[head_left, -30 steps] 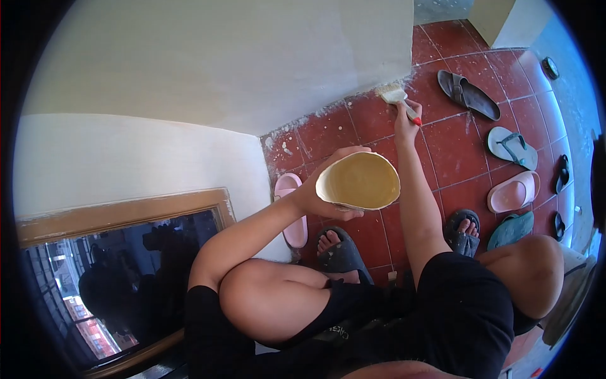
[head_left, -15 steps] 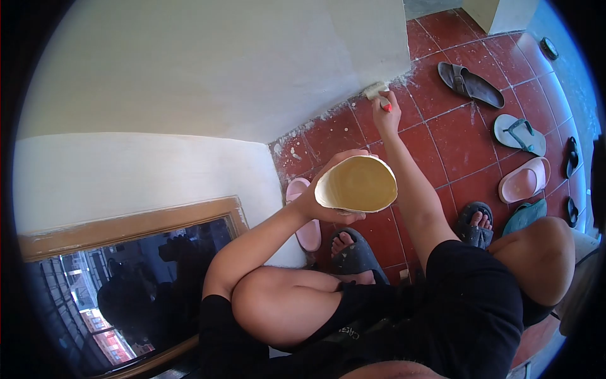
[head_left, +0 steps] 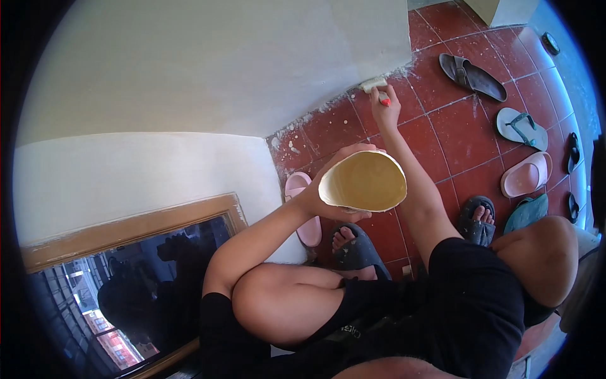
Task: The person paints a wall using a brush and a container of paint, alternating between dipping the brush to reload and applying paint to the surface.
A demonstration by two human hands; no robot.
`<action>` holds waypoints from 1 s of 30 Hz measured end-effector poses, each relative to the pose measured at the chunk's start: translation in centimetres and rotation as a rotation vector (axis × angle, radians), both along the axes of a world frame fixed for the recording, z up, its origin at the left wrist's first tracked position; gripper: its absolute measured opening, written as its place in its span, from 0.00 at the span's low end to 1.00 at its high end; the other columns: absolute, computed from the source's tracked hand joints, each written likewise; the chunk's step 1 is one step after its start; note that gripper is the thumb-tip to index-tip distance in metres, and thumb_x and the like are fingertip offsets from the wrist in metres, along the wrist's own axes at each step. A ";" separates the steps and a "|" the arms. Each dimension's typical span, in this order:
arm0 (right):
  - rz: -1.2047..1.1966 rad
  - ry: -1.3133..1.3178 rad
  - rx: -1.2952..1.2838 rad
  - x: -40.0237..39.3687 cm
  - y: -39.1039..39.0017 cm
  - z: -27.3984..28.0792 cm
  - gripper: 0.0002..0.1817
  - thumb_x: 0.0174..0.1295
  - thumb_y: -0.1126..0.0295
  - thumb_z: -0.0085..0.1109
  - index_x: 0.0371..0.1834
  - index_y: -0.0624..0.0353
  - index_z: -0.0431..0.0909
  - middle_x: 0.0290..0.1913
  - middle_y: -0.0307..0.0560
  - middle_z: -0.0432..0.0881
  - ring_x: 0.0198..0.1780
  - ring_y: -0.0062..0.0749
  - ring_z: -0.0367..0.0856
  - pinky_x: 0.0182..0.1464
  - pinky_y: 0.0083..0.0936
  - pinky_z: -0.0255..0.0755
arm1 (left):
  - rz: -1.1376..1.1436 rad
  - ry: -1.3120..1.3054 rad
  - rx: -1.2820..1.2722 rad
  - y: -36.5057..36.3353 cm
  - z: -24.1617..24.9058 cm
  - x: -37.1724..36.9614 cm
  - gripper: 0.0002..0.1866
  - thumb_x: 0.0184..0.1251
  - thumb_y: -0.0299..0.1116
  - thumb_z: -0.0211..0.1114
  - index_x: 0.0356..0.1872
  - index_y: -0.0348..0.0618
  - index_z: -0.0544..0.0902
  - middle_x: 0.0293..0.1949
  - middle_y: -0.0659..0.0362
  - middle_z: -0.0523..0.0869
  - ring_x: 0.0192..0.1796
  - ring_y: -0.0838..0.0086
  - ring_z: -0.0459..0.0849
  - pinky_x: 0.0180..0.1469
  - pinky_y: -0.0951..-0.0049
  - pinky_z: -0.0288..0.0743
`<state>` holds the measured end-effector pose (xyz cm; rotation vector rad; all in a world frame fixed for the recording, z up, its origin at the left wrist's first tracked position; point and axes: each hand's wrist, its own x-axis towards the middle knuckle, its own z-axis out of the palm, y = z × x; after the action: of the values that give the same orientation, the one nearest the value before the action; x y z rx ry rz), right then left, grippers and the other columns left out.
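Observation:
My left hand (head_left: 341,163) is wrapped round a pale container (head_left: 323,189) with an uneven white rim, and cream-coloured paint (head_left: 372,180) shows inside. Farther out, my right hand (head_left: 386,112) is closed on a paintbrush (head_left: 375,84). Its red handle end points up towards me, while its whitish head sits low at the foot of the cream wall (head_left: 315,57), where wall and floor meet. White splashes and crumbs lie along that edge on the red tiled floor (head_left: 457,148).
A brown sandal (head_left: 483,82), a pale flip-flop (head_left: 527,134) and a pink slipper (head_left: 522,178) lie on the right. Another pink slipper (head_left: 309,230) is beside the white wall (head_left: 158,164). My sandalled feet are below the container. A wood-framed window (head_left: 132,230) is at lower left.
The brush in my right hand has shifted slightly left along the wall's foot. The container in my left hand has moved a little right and up in view.

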<state>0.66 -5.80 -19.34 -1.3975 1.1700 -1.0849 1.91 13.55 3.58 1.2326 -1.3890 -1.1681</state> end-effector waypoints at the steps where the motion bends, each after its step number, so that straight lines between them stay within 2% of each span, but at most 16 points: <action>1: -0.002 0.004 0.004 0.3 -0.2 0.1 0.07 0.63 0.69 0.60 0.37 0.62 0.76 0.29 0.46 0.84 0.32 0.24 0.83 0.35 0.22 0.75 | -0.006 0.025 0.004 0.1 -0.1 -0.2 0.52 0.38 0.28 0.79 0.68 0.44 0.57 0.66 0.48 0.67 0.64 0.64 0.71 0.62 0.64 0.69; 6: 0.012 -0.207 -0.030 1.1 -1.2 1.6 0.06 0.63 0.71 0.59 0.36 0.64 0.77 0.30 0.43 0.83 0.32 0.23 0.82 0.36 0.20 0.74 | 0.006 -0.028 -0.013 0.3 -0.4 0.7 0.53 0.38 0.29 0.79 0.68 0.44 0.56 0.65 0.48 0.68 0.65 0.64 0.71 0.63 0.64 0.68; 8: -0.005 -0.344 -0.025 -0.3 -0.4 1.0 0.07 0.59 0.69 0.61 0.36 0.59 0.78 0.27 0.49 0.84 0.32 0.30 0.85 0.35 0.26 0.75 | 0.041 0.006 0.007 0.6 -0.7 0.6 0.52 0.38 0.28 0.80 0.69 0.42 0.59 0.65 0.57 0.67 0.67 0.70 0.68 0.66 0.68 0.64; 9: -0.025 -0.396 -0.004 -0.8 0.2 1.1 0.06 0.59 0.70 0.60 0.37 0.59 0.78 0.27 0.48 0.83 0.31 0.25 0.84 0.34 0.25 0.75 | 0.044 0.012 0.008 0.6 -0.8 0.5 0.52 0.38 0.28 0.80 0.69 0.42 0.59 0.65 0.57 0.67 0.67 0.70 0.68 0.66 0.68 0.64; 10: -0.026 -0.397 -0.006 -0.9 0.0 0.9 0.06 0.59 0.70 0.60 0.37 0.59 0.78 0.27 0.48 0.83 0.31 0.25 0.84 0.34 0.25 0.75 | 0.042 0.035 0.011 0.5 -0.9 0.5 0.52 0.38 0.28 0.80 0.68 0.42 0.59 0.65 0.57 0.67 0.67 0.70 0.68 0.66 0.68 0.64; 12: -0.022 -0.157 0.059 -0.9 0.2 0.6 0.07 0.59 0.70 0.59 0.37 0.59 0.79 0.28 0.50 0.83 0.31 0.31 0.84 0.35 0.27 0.75 | 0.033 0.051 0.019 0.4 -0.8 0.5 0.52 0.38 0.28 0.80 0.68 0.42 0.59 0.66 0.57 0.67 0.67 0.70 0.68 0.66 0.68 0.64; 13: -0.036 -0.092 0.046 -0.3 -0.1 0.6 0.07 0.58 0.69 0.58 0.37 0.59 0.79 0.28 0.51 0.83 0.31 0.37 0.84 0.37 0.29 0.74 | 0.028 0.109 0.048 0.2 -0.7 0.3 0.52 0.38 0.27 0.79 0.68 0.42 0.59 0.66 0.56 0.67 0.67 0.70 0.68 0.66 0.68 0.64; 16: -0.014 -0.081 0.061 1.2 -1.3 2.3 0.08 0.57 0.68 0.58 0.37 0.59 0.79 0.28 0.53 0.83 0.32 0.44 0.83 0.39 0.31 0.74 | 0.010 0.172 0.065 0.0 -0.7 0.0 0.51 0.38 0.27 0.79 0.68 0.42 0.59 0.66 0.55 0.67 0.67 0.69 0.68 0.67 0.67 0.64; 17: -0.039 -0.067 0.044 1.6 -1.9 1.8 0.07 0.58 0.70 0.58 0.37 0.60 0.79 0.29 0.50 0.84 0.31 0.37 0.83 0.39 0.28 0.75 | 0.002 0.170 0.054 -0.1 -0.7 0.0 0.51 0.38 0.27 0.79 0.68 0.42 0.59 0.66 0.54 0.67 0.67 0.69 0.67 0.67 0.67 0.64; 18: -0.044 -0.070 0.043 1.4 -1.7 2.3 0.07 0.58 0.70 0.58 0.37 0.60 0.79 0.29 0.50 0.84 0.31 0.37 0.83 0.39 0.28 0.75 | -0.002 0.167 0.054 0.0 -0.9 0.0 0.51 0.38 0.27 0.79 0.68 0.42 0.59 0.66 0.54 0.67 0.67 0.69 0.67 0.67 0.67 0.64; 20: 0.000 -0.475 0.029 0.9 -1.1 5.1 0.06 0.60 0.73 0.58 0.37 0.63 0.78 0.31 0.48 0.84 0.33 0.28 0.83 0.39 0.24 0.75 | -0.002 0.116 0.001 -0.1 -1.3 0.6 0.51 0.39 0.26 0.79 0.68 0.42 0.59 0.66 0.52 0.67 0.67 0.67 0.68 0.67 0.66 0.64; 21: 0.019 -0.553 -0.003 0.7 -1.1 7.3 0.05 0.63 0.74 0.57 0.37 0.65 0.76 0.32 0.46 0.84 0.35 0.22 0.82 0.38 0.20 0.74 | -0.027 0.105 0.009 -0.4 -1.3 1.0 0.51 0.39 0.26 0.79 0.68 0.42 0.59 0.66 0.52 0.67 0.67 0.67 0.68 0.67 0.66 0.64; 23: 0.005 -0.656 -0.046 0.5 -1.6 12.3 0.04 0.63 0.74 0.58 0.36 0.65 0.76 0.32 0.46 0.84 0.35 0.22 0.82 0.38 0.19 0.74 | -0.012 0.108 0.011 -0.4 -1.4 0.7 0.52 0.38 0.30 0.81 0.68 0.46 0.58 0.66 0.46 0.67 0.65 0.62 0.70 0.63 0.62 0.69; 26: 0.014 -0.809 -0.181 -0.5 -2.2 18.2 0.04 0.63 0.75 0.59 0.36 0.64 0.75 0.31 0.46 0.84 0.36 0.22 0.83 0.38 0.18 0.74 | -0.020 0.170 0.028 -0.4 -1.9 0.6 0.53 0.38 0.31 0.81 0.68 0.46 0.58 0.66 0.46 0.66 0.66 0.61 0.70 0.63 0.61 0.69; 28: 0.019 -0.868 -0.279 -1.0 -2.7 19.1 0.04 0.63 0.75 0.59 0.35 0.64 0.75 0.31 0.46 0.84 0.36 0.21 0.82 0.37 0.17 0.73 | -0.030 0.172 0.056 -0.4 -1.9 0.8 0.52 0.38 0.30 0.80 0.68 0.47 0.58 0.66 0.46 0.66 0.66 0.61 0.70 0.64 0.60 0.69; 30: 0.070 -0.820 -0.285 -1.1 -3.2 18.1 0.04 0.62 0.76 0.60 0.36 0.63 0.76 0.30 0.44 0.83 0.34 0.19 0.81 0.36 0.17 0.72 | -0.032 0.202 0.116 -0.5 -1.6 0.9 0.51 0.40 0.24 0.78 0.69 0.43 0.56 0.67 0.49 0.66 0.66 0.65 0.69 0.64 0.66 0.68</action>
<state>-0.41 -8.99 -1.24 -1.0046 0.3792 -1.6034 2.84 13.09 1.93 1.1405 -1.2095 -1.3717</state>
